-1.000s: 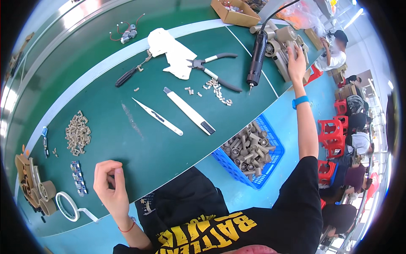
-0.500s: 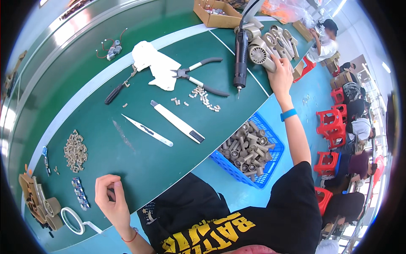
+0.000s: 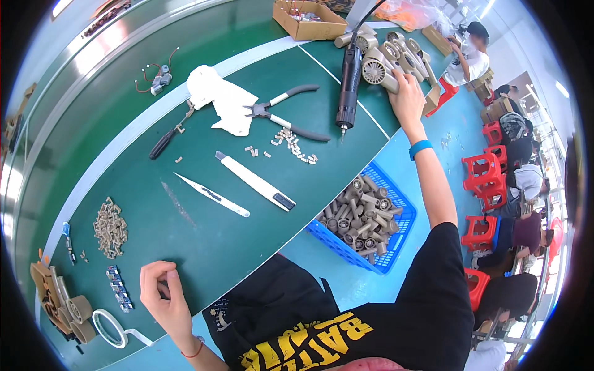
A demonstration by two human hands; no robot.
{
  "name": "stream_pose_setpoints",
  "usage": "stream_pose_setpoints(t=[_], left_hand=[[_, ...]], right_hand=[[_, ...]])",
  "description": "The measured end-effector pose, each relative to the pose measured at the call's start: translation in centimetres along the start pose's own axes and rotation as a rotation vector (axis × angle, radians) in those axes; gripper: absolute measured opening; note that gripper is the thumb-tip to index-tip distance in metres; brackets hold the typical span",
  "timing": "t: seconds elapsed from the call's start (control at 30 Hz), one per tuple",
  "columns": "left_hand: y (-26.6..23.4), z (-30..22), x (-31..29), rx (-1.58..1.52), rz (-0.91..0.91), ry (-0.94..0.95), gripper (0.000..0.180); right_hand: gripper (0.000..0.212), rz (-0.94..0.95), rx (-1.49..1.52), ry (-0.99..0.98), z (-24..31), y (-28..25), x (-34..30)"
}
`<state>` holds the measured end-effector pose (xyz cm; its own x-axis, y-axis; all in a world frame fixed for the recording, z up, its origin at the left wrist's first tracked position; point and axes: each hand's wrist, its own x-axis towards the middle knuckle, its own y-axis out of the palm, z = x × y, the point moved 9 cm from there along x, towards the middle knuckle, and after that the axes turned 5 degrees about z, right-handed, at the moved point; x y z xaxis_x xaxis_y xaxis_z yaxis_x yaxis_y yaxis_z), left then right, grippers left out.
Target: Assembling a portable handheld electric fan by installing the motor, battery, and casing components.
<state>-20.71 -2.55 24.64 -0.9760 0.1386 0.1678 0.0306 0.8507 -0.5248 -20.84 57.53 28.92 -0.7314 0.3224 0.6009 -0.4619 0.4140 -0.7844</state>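
At the far right of the bench, my right hand [image 3: 408,102] is closed round the handle of a beige handheld fan [image 3: 376,72]. This fan lies at the near side of a pile of similar fans [image 3: 405,57]; its round grille faces up. My left hand [image 3: 162,297] rests over the near left edge of the bench with its fingers curled in, and nothing shows in them. Close to it lie a strip of small blue circuit boards [image 3: 119,289] and a roll of white tape [image 3: 110,328]. A black electric screwdriver [image 3: 349,86] hangs just left of the fans.
On the green bench [image 3: 204,247] lie pliers [image 3: 261,110], a white cloth [image 3: 219,99], a white-handled cutter [image 3: 257,182], tweezers [image 3: 213,195] and small beige pieces [image 3: 111,229]. Below the edge stands a blue basket [image 3: 396,241] of fan parts. Red stools [image 3: 482,173] and co-workers are at the right.
The whole view has shifted and turned slightly. My right hand and the fan it grips have moved a little farther away; my left hand stays curled in place.
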Motion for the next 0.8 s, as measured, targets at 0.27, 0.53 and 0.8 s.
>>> stream_pose_setpoints(t=[0.27, 0.53, 0.8], left_hand=[[0.0, 0.0, 0.0, -0.014, 0.002, -0.007, 0.01], [0.3, -0.1, 0.0, 0.014, 0.017, -0.013, 0.01], [0.1, -0.4, -0.4, 0.078, -0.004, 0.016, 0.006]], right_hand=[[0.049, 0.011, 0.001, 0.017, -1.6, 1.1, 0.8], [0.074, 0.301, 0.354, -0.068, -1.5, 0.3, 1.1], [0.058, 0.041, 0.535, 0.098, -6.1, -0.9, 0.8]])
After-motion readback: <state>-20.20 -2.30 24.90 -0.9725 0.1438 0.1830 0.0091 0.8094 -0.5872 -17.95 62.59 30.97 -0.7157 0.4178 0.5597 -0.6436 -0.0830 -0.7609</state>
